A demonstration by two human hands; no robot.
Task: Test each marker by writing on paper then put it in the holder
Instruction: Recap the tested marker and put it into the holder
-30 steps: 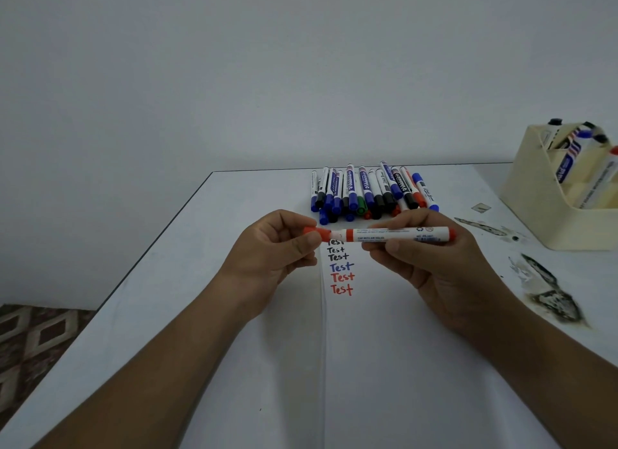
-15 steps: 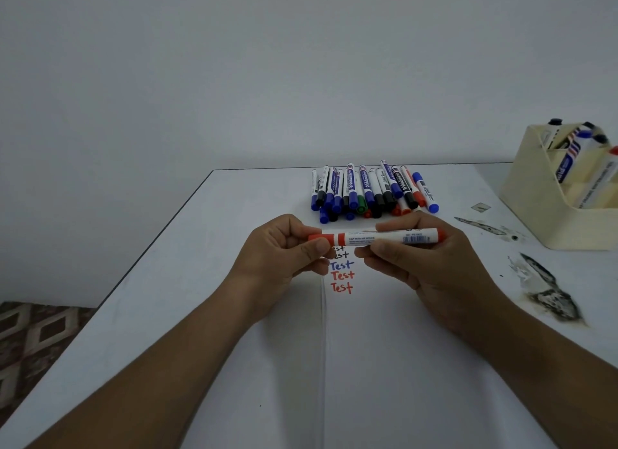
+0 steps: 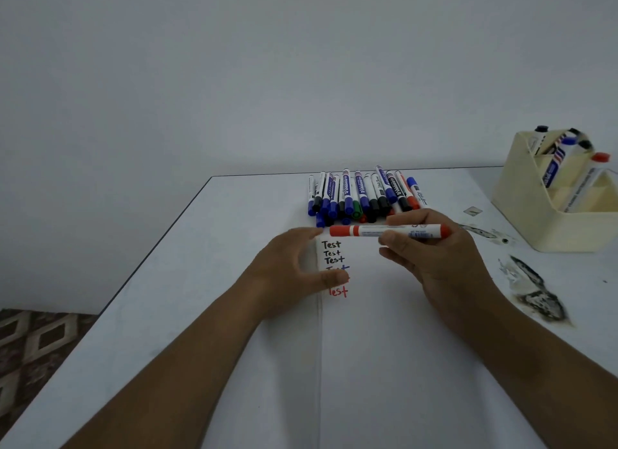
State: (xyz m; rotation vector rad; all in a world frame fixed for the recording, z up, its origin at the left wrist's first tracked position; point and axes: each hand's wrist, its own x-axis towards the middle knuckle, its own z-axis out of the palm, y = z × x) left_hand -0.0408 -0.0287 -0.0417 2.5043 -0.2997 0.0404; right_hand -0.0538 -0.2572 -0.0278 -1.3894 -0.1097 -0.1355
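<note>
Centre frame: right hand [image 3: 444, 264] has its grip closed round a capped red marker [image 3: 388, 230], held level above the paper [image 3: 384, 348]. Left hand [image 3: 294, 264] w/ fingers spread, holding nothing, rests on the paper. Holder [image 3: 535, 214] sits upper right on the table [image 3: 234, 231].

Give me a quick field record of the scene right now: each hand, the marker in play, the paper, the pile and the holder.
right hand: holds the red marker level above the paper, cap on
left hand: open, off the marker, over the paper's left part, thumb covering some writing
paper: a column of "Test" lines in black, blue and red
untested pile: capped markers at the table's far edge, blue, black, green and red
holder: cream, far right, several markers standing inside
table: dark stains on the right
</note>
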